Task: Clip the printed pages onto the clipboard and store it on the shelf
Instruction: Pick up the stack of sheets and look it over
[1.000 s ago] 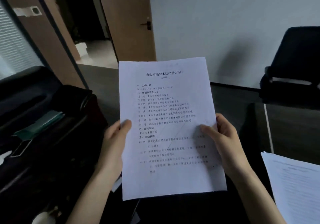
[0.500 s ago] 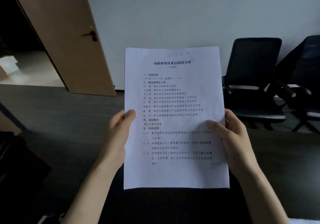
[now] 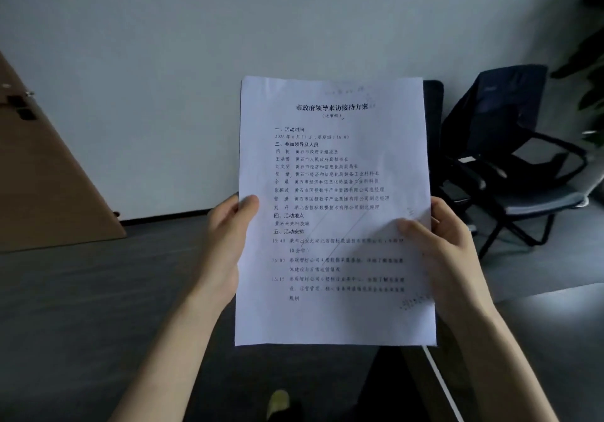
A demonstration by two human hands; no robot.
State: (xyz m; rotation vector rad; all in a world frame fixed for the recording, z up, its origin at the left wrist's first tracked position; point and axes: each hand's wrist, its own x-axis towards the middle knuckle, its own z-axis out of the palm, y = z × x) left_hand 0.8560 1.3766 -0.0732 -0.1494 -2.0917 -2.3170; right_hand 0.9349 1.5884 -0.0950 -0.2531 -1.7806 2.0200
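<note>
I hold the printed pages (image 3: 333,173), white sheets with black text, upright in front of me at the middle of the view. My left hand (image 3: 225,245) grips their left edge, thumb on the front. My right hand (image 3: 447,251) grips the right edge, thumb pressed across the lower text. No clipboard or shelf is in view.
A black office chair (image 3: 510,173) stands to the right against the white wall. An open wooden door (image 3: 42,173) leans in at the left. Dark grey floor (image 3: 98,307) lies below. A shoe tip (image 3: 277,402) shows at the bottom, and a pale desk edge (image 3: 555,323) at lower right.
My view has swung right: the black bag, doorway and paper stack have left the frame, and the chair now sits behind the pages. Both hands keep the same hold.
</note>
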